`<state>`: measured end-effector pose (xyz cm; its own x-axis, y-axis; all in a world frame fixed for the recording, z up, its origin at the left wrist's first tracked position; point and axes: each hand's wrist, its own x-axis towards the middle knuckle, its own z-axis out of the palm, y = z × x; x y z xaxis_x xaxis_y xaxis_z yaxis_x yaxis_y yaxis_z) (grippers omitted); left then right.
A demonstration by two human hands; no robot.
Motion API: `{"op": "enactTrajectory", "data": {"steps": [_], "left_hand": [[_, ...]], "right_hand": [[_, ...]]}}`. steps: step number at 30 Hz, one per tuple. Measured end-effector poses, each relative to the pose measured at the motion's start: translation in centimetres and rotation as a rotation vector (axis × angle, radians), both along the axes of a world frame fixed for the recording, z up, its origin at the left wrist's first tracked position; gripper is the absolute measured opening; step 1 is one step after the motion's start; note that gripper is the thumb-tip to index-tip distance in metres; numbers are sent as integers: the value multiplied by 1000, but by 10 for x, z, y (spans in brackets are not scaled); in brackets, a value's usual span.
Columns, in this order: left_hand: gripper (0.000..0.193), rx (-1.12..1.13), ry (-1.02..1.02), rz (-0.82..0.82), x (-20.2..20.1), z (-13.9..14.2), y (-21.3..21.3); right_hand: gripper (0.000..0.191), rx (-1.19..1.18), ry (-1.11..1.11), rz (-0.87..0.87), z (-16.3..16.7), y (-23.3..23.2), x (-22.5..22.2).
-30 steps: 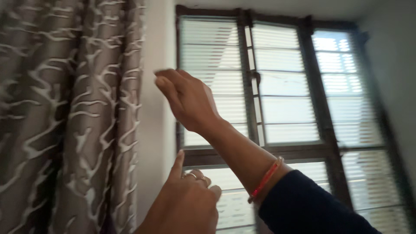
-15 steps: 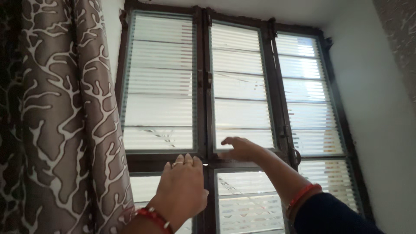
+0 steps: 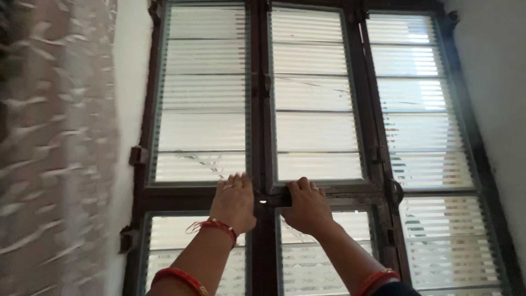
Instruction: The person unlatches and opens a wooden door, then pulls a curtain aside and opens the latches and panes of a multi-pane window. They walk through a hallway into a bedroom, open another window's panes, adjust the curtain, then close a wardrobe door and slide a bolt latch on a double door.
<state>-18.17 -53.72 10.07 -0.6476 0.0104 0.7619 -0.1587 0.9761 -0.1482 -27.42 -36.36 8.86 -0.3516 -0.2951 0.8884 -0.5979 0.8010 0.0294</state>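
Dark brown wooden window frame (image 3: 262,109) with three tall shutters of ribbed, frosted glass fills most of the view, seen from below. Both hands are pressed against its horizontal cross rail (image 3: 181,192), about two thirds of the way down, on either side of the central upright.

Left hand (image 3: 234,201), with red thread and a red bangle on the wrist, lies flat on the rail, fingers together and pointing up, closed around nothing. Right hand (image 3: 308,207) sits just beside it on the other side of the upright, fingers curled over the rail's upper edge where a small dark metal latch (image 3: 272,200) shows between the two hands. Whether the right fingers actually grip the latch cannot be told, because the hand covers most of it.

Glass panes let in light but blur everything outside; only faint green and orange smudges show through the right shutter (image 3: 422,109). A brown patterned curtain (image 3: 52,153) hangs at the far left, badly motion-blurred, with a strip of white wall (image 3: 129,82) between it and the frame. Another white wall (image 3: 498,82) closes in tight on the right. Both forearms are cut off by the bottom edge.
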Motion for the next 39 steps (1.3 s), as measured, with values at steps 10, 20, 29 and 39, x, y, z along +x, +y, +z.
{"op": "enactTrajectory", "data": {"steps": [10,20,29,39], "left_hand": [[91,143,-90,60,10,1,6],[81,127,113,40,23,-11,22],[66,246,414,-114,71,-20,23],[62,410,471,-79,163,-18,4]], "right_hand": [[42,-298,217,144,-3,12,45],[44,-968,154,633,1,124,20],[88,-927,-8,745,4,233,62],[96,-668,-40,689,6,280,75]]}}
